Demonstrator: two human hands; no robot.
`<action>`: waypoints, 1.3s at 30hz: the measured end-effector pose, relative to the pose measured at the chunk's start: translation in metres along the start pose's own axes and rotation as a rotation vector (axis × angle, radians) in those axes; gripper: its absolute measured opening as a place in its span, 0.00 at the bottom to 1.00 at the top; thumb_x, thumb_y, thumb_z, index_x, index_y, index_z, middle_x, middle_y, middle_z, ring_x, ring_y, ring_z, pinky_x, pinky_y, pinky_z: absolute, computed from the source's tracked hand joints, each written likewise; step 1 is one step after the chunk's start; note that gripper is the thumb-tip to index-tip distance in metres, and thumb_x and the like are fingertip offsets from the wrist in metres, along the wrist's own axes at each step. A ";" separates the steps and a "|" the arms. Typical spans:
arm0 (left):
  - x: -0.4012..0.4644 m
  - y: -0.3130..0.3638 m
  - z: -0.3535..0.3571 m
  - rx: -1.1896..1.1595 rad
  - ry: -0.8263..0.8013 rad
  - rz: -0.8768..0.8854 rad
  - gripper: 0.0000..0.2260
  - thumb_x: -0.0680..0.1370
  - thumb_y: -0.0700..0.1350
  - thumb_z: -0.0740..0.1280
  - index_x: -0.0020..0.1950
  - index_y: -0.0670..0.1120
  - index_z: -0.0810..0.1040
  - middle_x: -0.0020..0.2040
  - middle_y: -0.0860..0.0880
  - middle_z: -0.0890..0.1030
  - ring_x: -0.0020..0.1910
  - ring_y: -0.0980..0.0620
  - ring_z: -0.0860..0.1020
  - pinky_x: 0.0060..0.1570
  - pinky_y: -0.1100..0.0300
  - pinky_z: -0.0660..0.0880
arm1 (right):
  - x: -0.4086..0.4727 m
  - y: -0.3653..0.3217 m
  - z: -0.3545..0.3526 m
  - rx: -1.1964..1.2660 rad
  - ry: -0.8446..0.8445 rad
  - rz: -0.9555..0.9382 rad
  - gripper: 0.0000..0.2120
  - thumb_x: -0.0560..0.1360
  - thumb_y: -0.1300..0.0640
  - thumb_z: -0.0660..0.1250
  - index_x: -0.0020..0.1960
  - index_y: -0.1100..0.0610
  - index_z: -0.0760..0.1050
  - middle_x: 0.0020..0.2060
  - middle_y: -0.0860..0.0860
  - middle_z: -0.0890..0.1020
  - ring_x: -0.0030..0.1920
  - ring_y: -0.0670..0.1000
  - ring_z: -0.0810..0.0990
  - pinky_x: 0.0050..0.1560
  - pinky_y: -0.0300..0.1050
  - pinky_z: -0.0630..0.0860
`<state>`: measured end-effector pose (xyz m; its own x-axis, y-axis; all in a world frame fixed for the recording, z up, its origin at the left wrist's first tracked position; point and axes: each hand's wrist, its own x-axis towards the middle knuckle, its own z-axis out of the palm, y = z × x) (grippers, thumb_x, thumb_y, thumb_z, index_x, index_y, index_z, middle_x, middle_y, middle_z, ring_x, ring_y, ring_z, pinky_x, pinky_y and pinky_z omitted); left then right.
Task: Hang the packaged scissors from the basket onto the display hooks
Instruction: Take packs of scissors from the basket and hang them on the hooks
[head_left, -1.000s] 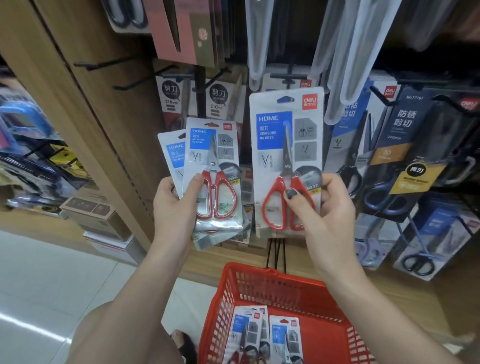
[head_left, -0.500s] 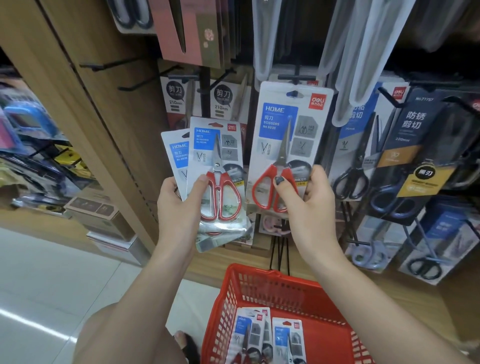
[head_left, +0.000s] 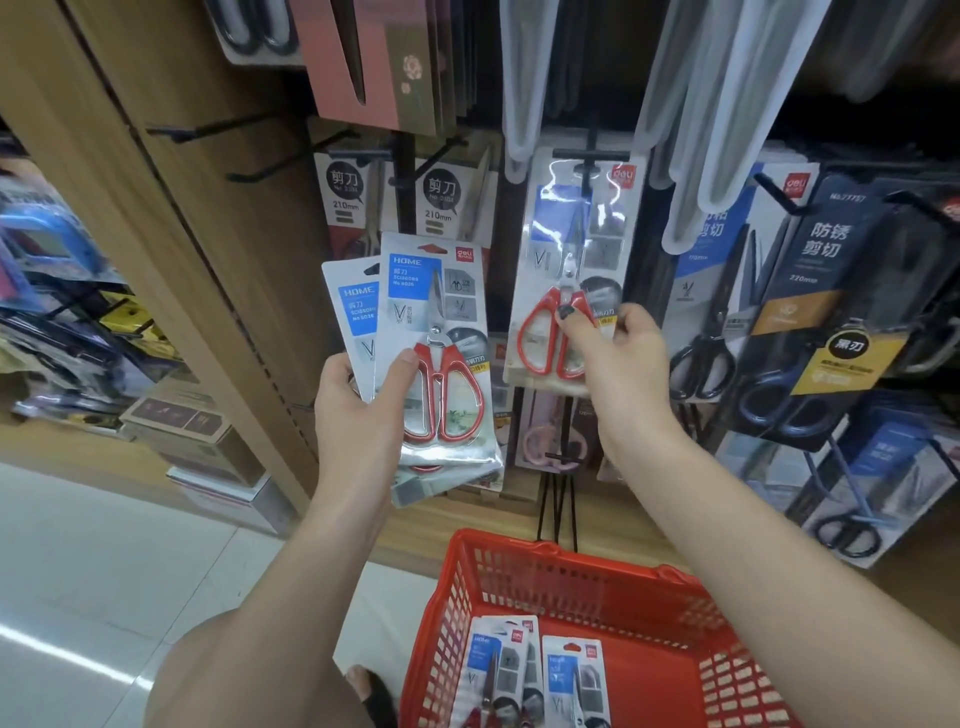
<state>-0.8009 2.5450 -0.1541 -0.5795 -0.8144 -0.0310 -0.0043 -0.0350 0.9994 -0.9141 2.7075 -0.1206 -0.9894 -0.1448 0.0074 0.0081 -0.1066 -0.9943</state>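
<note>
From the head camera we see our right hand (head_left: 618, 358) pinching one packaged pair of red-handled scissors (head_left: 569, 270) by its lower part, thumb across the red handles and the other fingers curled behind the card. The top of that pack is up at a black display hook (head_left: 589, 156), whose crossbar sits just above the card's hanging slot; glare on the plastic keeps us from telling whether the slot is threaded onto the hook. To the left, our left hand (head_left: 363, 400) grips a fanned stack of scissor packs (head_left: 431, 343), thumb pressed on the front card beside its red handles, fingers wrapped behind. Near us, at the bottom of the view, sits the red basket (head_left: 566, 587) with more scissor packs (head_left: 524, 675) lying in its near-left corner. On the far right hang dark packs of black scissors (head_left: 821, 291), and behind the stack hang white cards marked 210mm (head_left: 395, 202). At the left stands a wooden shelf panel (head_left: 171, 218).
</note>
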 end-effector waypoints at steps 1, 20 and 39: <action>0.000 0.000 0.000 0.001 0.003 -0.001 0.14 0.79 0.57 0.74 0.60 0.55 0.75 0.56 0.56 0.86 0.50 0.54 0.88 0.51 0.45 0.86 | 0.008 -0.001 0.002 0.009 0.014 0.024 0.05 0.79 0.56 0.73 0.51 0.51 0.77 0.49 0.54 0.88 0.48 0.51 0.88 0.45 0.43 0.86; -0.011 0.004 0.005 -0.052 -0.056 0.037 0.13 0.77 0.54 0.77 0.56 0.53 0.77 0.51 0.54 0.88 0.48 0.51 0.89 0.50 0.44 0.86 | -0.047 0.014 0.005 -0.324 -0.253 0.057 0.14 0.77 0.42 0.71 0.58 0.46 0.76 0.44 0.41 0.83 0.39 0.41 0.81 0.44 0.45 0.77; -0.002 0.002 -0.013 -0.154 0.021 0.094 0.03 0.86 0.50 0.66 0.57 0.54 0.79 0.51 0.52 0.89 0.48 0.50 0.89 0.45 0.50 0.87 | -0.066 0.039 -0.047 0.052 -0.426 -0.072 0.07 0.80 0.56 0.68 0.56 0.46 0.80 0.53 0.54 0.88 0.53 0.56 0.88 0.47 0.46 0.85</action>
<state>-0.7894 2.5395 -0.1526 -0.5542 -0.8302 0.0600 0.1744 -0.0454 0.9836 -0.8550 2.7588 -0.1647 -0.8399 -0.5269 0.1306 -0.0403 -0.1794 -0.9829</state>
